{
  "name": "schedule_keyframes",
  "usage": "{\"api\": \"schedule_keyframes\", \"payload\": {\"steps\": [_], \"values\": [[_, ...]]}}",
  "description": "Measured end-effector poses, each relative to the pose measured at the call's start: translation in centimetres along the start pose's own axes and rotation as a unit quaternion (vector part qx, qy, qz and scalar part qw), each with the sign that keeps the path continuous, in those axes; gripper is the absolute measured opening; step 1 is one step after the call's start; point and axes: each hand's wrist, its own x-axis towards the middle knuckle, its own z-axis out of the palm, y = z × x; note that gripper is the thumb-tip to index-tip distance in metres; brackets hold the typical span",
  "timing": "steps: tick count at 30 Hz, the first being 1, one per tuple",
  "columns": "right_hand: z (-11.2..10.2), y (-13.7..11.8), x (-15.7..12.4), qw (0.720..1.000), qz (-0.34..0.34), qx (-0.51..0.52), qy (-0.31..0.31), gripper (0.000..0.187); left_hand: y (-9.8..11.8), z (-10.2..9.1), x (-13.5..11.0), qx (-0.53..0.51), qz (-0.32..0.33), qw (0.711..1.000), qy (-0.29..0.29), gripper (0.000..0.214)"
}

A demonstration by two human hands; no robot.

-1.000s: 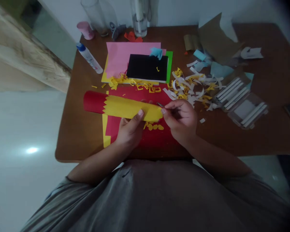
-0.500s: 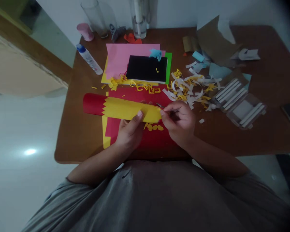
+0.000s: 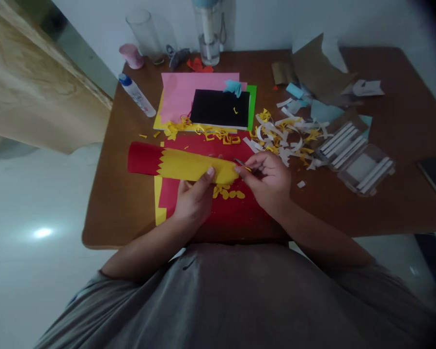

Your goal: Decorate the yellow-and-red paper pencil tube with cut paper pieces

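Well, the paper roll (image 3: 187, 166) lies crosswise just above both hands, its long axis running left to right and dipping slightly toward the right hand (image 3: 267, 183). It is yellow paper wrapped over red, with a zigzag yellow edge toward the left, where bare red sticks out well past the left hand (image 3: 193, 202). That left hand grasps the roll from below near its middle, thumb laid over the top: a steady hold, not a clench. The right hand is the nearer one to the roll's yellow right end. Its fingers pinch small scissors (image 3: 240, 162), whose tips point left and sit just beside that end. The handles are hidden in the fingers, so I cannot tell whether the blades are open. Below the roll, between the hands, yellow oval scraps (image 3: 228, 194) lie on a red sheet (image 3: 236, 218). Beyond the hands, a black card (image 3: 220, 108) lies on a pink sheet (image 3: 178, 92). Off past the right hand sits a heap of yellow and white offcuts (image 3: 279, 138), with a plastic box (image 3: 359, 167) further right.
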Motion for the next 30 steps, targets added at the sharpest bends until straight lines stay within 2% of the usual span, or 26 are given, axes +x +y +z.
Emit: {"api": "schedule_keyframes", "payload": {"steps": [2,5,7,10,13,18,21,24,30], "values": [[-0.2,0.4,0.7,0.994,0.067,0.085,-0.018,0.039,0.3,-0.1,0.4,0.010,0.011,1.000,0.016,0.084],[-0.6,0.7,1.8,0.957,0.174,0.231,-0.025,0.048,0.7,-0.3,1.0,0.002,0.022,0.999,0.039,0.085],[-1.1,0.6,2.4,0.936,0.214,0.278,-0.018,0.049,0.8,-0.5,1.4,-0.009,0.011,0.999,0.050,0.079],[-1.7,0.3,2.5,0.925,0.242,0.290,-0.034,0.047,0.8,-0.7,1.8,-0.015,-0.034,0.998,0.044,0.068],[-1.9,0.2,2.2,0.924,0.238,0.292,-0.070,0.043,0.9,-0.4,1.7,-0.015,-0.086,0.995,0.037,0.063],[-2.1,0.3,1.7,0.949,0.128,0.267,-0.110,0.024,1.3,0.3,1.4,0.001,-0.117,0.992,0.045,0.063],[-2.2,-0.1,1.4,0.943,0.145,0.265,-0.141,0.020,1.5,0.1,1.3,0.015,-0.118,0.992,0.029,0.060],[-2.2,-0.6,1.0,0.931,0.181,0.270,-0.165,0.026,1.7,-0.5,1.1,0.033,-0.113,0.993,-0.023,0.061],[-2.8,-1.2,1.1,0.932,0.181,0.249,-0.191,0.037,2.0,-1.9,1.2,0.091,-0.095,0.980,-0.147,0.103]]}}
